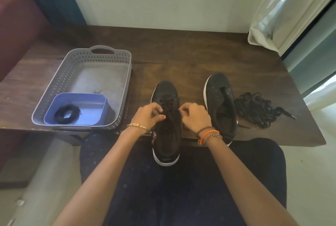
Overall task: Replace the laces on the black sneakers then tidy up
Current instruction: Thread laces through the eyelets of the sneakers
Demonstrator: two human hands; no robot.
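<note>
Mid-lacing near sneaker (pixel 168 116): both hands, left hand (pixel 148 115) & right hand (pixel 195 117), pinch its lace ends; next, snug evenly, thread next eyelets.

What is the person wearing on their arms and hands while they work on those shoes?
Both forearms are bare, with no sleeves and no gloves in view. The left hand has a thin gold bangle at the wrist and red-painted nails. The right hand has several cords at its wrist: a dark band, an orange braided thread and a paler twisted one beside it.
</note>
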